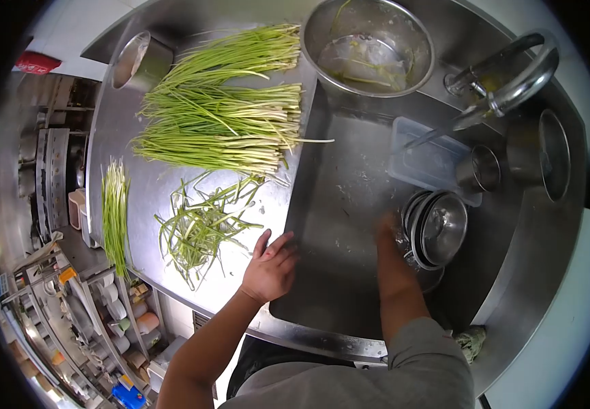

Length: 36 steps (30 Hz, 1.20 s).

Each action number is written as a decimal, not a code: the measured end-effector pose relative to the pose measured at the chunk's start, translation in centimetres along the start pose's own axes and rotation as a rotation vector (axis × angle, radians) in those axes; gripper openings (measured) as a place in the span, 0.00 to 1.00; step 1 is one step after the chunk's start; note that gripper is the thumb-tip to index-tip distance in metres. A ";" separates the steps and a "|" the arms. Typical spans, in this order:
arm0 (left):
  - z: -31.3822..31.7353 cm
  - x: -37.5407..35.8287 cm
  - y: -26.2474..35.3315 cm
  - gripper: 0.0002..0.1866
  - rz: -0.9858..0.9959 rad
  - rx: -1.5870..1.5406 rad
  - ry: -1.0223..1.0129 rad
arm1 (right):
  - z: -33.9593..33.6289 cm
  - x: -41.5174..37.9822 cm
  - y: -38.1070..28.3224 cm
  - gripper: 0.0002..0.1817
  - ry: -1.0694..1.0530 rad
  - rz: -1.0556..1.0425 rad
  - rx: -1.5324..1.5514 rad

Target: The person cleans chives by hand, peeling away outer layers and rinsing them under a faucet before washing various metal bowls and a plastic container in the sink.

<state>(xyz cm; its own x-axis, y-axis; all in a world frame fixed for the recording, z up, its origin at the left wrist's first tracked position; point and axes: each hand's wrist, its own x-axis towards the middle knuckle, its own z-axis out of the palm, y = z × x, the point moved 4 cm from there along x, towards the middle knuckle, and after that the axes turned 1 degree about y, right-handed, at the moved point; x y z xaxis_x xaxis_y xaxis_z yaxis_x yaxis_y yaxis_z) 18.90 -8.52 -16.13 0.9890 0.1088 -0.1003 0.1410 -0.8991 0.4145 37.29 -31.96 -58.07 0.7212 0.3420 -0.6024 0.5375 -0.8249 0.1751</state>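
My left hand (pixel 271 268) rests at the sink's left edge with its fingers apart and nothing in it. Down in the sink (pixel 342 204), my right hand (pixel 387 228) is beside a stack of metal bowls (pixel 443 228); its fingers are blurred and partly hidden. A loose pile of green trimmings (pixel 206 221) lies on the steel counter (pixel 148 225), up and left of my left hand. Behind it lie large bunches of green stalks (pixel 220 126), white ends toward the sink. A smaller bunch (pixel 114 211) is at the counter's left edge.
A faucet (pixel 513 95) reaches over a clear plastic container (pixel 421 153) and a small metal cup (pixel 479 169). A large metal basin (pixel 315 51) sits at the back, a metal pot (pixel 543 157) at the right, another container (pixel 148 63) at the back left. Shelves (pixel 97 320) stand lower left.
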 end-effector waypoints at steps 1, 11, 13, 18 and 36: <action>0.0 0.1 0.1 0.12 0.010 0.009 0.004 | -0.1 0.1 0.2 0.23 0.015 -0.030 0.053; -0.1 0.2 0.4 0.10 -0.017 -0.011 0.080 | -17.2 -10.1 -12.2 0.16 0.032 -0.664 0.609; 0.0 0.2 0.3 0.10 -0.014 -0.012 0.076 | -14.9 -12.4 -15.8 0.13 0.008 -0.976 0.082; -0.1 0.0 0.2 0.11 -0.014 -0.020 0.073 | -8.9 -12.1 -7.0 0.12 0.371 -0.234 1.031; -0.2 -0.2 0.1 0.09 0.009 -0.038 0.054 | -9.8 -7.6 -7.3 0.15 0.391 -0.054 0.563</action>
<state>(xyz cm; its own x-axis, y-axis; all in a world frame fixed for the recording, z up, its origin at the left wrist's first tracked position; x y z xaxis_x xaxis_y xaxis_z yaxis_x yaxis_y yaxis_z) 18.76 -8.50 -15.87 0.9910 0.1249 -0.0480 0.1331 -0.8835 0.4491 32.11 -24.15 -47.15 0.8613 0.4393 -0.2553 0.3442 -0.8741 -0.3428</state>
